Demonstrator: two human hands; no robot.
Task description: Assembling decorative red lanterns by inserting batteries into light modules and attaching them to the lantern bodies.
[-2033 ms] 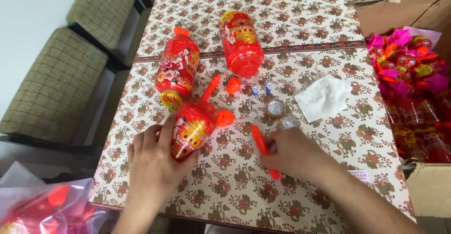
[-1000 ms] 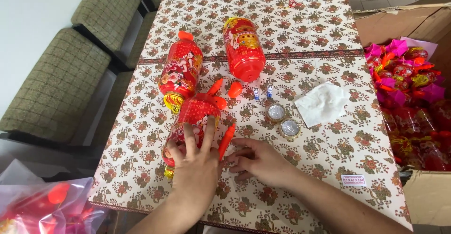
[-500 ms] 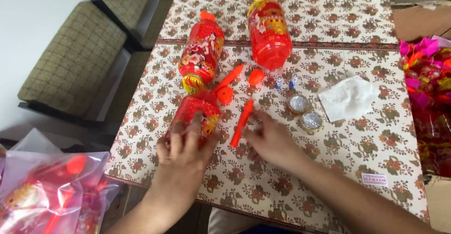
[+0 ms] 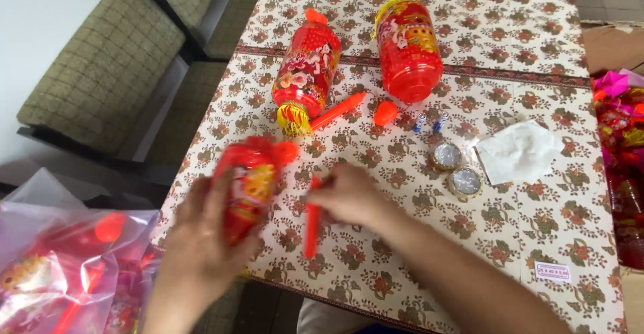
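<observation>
In the head view, the left hand (image 4: 201,240) wraps a red plastic lantern (image 4: 247,188) low and left of centre, its fingers (image 4: 225,193) curled over the near half of the barrel-shaped body so that the lantern lies tilted above the patterned bench (image 4: 537,227). The picture is blurred there, so how tightly the grip closes is unclear, but the fingers plainly clasp the lantern. The right hand (image 4: 349,196), just to the right of it, pinches the upper end of an orange stick handle (image 4: 312,223), which runs down from the fingertips toward the bottom of the frame.

The lantern looks light and hollow, a thin moulded shell that would likely dent if squeezed hard; its glossy printed skin is probably slippery, so the sensible hold is around the broad middle, as now, rather than at the small orange cap (image 4: 287,151) at its far end. The stick seems stiff and slim, best held near one end.

Higher in the frame lie two more red lanterns (image 4: 305,72) (image 4: 408,49), a second orange stick (image 4: 337,110), a loose orange cap (image 4: 385,113), two small batteries (image 4: 429,121), two round metallic discs (image 4: 456,168) and a white tissue (image 4: 520,151). A clear bag of further lanterns (image 4: 60,267) sits lower left.
</observation>
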